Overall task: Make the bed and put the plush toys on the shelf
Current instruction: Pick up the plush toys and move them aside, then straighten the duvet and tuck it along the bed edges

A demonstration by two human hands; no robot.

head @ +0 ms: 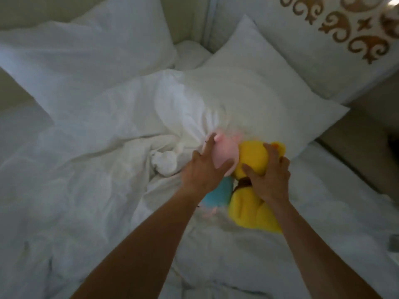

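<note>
Our right hand (267,175) grips the yellow plush toy (251,209), fingers curled round it. Our left hand (203,169) lies spread, fingers fairly straight, against the pink plush toy (224,151). Both toys sit on the bed at the pillow's (259,98) lower edge, beside the rumpled duvet (86,152). We should probably close the left fingers before lifting, pressing the toys together so neither slips.

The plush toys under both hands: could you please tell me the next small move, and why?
Probably lift both toys off the rumpled duvet, so it can be straightened: the right hand grips the yellow plush, and the left hand lies on the pink-and-blue plush.
</note>
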